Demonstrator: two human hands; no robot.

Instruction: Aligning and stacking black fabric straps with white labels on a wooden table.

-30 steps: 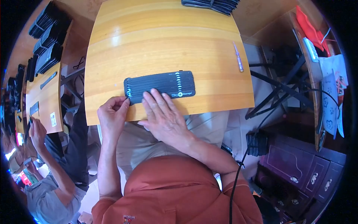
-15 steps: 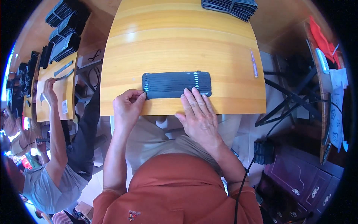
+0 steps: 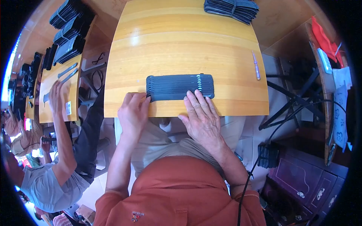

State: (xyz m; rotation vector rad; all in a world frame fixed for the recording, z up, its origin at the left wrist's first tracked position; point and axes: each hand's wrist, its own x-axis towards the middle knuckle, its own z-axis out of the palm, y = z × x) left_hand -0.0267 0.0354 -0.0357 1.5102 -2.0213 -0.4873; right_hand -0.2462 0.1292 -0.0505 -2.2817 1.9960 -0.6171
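On the wooden table (image 3: 181, 49), near its front edge, lies a row of overlapping black flat strips (image 3: 173, 86) with rounded ends. Small pale marks line up near their right end. My left hand (image 3: 134, 109) pinches the near-left corner of the nearest strip, fingertips pressed together. My right hand (image 3: 201, 113) lies flat with fingers stretched over the near-right end of the row.
A bound bundle of black strips (image 3: 232, 9) sits at the table's far right edge. A screwdriver with a purple handle (image 3: 256, 69) lies at the right. Left, a co-worker's hand (image 3: 56, 96) reaches over another table (image 3: 56, 109) with strips and bundles. A black cable (image 3: 279, 124) hangs at right.
The pale marks at the row's left end no longer show. My left hand has turned slightly at that corner; my right hand stays put. The co-worker's strip now lies beside another on their table.
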